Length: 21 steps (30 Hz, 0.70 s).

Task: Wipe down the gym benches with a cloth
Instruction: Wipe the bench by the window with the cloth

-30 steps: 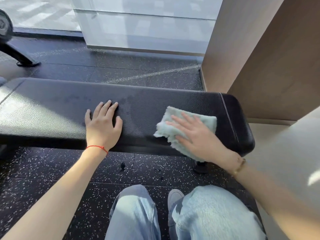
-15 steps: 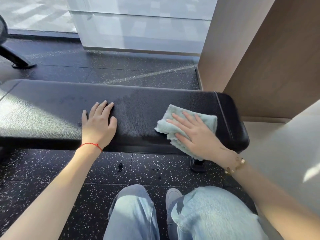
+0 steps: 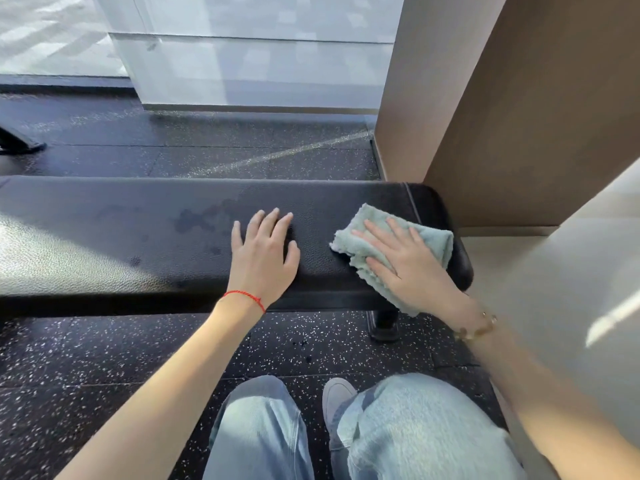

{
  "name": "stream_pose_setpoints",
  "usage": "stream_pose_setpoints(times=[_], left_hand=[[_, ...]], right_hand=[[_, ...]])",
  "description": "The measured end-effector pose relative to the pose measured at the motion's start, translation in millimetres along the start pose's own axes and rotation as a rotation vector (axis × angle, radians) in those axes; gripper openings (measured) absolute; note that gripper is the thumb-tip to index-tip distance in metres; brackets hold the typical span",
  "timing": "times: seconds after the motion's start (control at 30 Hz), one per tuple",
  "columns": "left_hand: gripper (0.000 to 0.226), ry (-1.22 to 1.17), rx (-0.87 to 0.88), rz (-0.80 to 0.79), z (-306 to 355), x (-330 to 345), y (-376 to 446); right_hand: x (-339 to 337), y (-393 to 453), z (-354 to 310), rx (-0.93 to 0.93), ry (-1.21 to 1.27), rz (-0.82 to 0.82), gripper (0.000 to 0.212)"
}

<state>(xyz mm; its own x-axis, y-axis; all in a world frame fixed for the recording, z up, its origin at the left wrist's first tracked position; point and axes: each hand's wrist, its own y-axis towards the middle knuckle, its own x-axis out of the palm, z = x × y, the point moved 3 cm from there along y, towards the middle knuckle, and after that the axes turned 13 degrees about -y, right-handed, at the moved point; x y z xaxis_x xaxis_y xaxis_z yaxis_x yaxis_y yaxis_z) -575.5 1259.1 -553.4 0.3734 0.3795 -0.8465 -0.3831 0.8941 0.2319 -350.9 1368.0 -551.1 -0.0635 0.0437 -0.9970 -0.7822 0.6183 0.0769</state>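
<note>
A long black padded gym bench (image 3: 121, 237) runs across the view, with damp patches on its surface left of centre. A folded pale green cloth (image 3: 433, 237) lies on the bench's right end and hangs over its near edge. My right hand (image 3: 405, 265) presses flat on the cloth with straight, spread fingers. My left hand (image 3: 263, 258) rests flat on the bare pad just left of the cloth, fingers straight; a red string is around that wrist.
A tan wall corner (image 3: 485, 116) stands right behind the bench's right end, with a pale surface (image 3: 571, 289) to the right. The bench's black foot (image 3: 384, 327) stands on speckled rubber flooring (image 3: 104, 358). My jeans-clad knees (image 3: 415, 431) are below. A glass panel (image 3: 259, 64) stands beyond.
My left hand has moved right along the pad, closer to the cloth. The right hand and cloth have shifted slightly toward the bench's right end.
</note>
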Motion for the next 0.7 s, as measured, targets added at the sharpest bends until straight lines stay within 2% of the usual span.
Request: stream_pose_setpoints(times=[0.13,0.33,0.43,0.6,0.7], left_hand=[[0.051,0.040,0.025,-0.001,0.8,9.5,-4.2],[0.052,0.056,0.024,-0.002,1.9,10.1,-4.2],[0.050,0.028,0.029,-0.004,-2.4,4.8,-3.9],[0.050,0.030,-0.044,0.074,-44.0,-24.8,-9.3],[0.050,0.048,-0.112,0.117,-79.4,-47.5,-9.9]], right_hand=[[-0.1,-28.5,36.2,0.127,0.029,0.019,0.044],[-2.1,90.7,82.4,0.376,-0.043,-0.166,0.057],[-0.5,110.4,46.4,0.271,-0.028,-0.155,0.056],[2.9,56.0,-26.2,-0.075,-0.014,-0.075,0.050],[2.6,24.6,-47.3,-0.171,0.002,-0.063,0.048]])
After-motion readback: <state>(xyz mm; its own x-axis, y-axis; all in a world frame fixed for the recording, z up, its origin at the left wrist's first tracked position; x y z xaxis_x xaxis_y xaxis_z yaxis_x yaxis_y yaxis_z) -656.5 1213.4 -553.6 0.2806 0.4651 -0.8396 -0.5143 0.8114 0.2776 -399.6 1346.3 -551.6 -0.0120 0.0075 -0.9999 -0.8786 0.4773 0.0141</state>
